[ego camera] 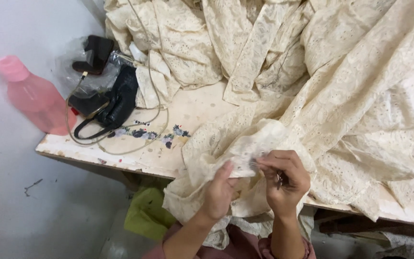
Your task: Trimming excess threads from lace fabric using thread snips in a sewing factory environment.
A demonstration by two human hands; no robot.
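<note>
A large heap of cream eyelet lace fabric (341,86) covers most of a worn white table (188,110). Near the table's front edge my left hand (219,192) pinches a bunched fold of this fabric from below. My right hand (286,180) grips the same fold from the right, fingers curled, with a small dark metal tool partly visible inside the fist. The two hands almost touch at the fold.
A pink plastic bottle (32,93) stands at the table's left corner. Beside it lie a black pouch (118,100), a clear plastic bag with dark items (89,60) and a thin beige cable (120,144). A green cloth (144,216) sits under the table above the grey floor (34,206).
</note>
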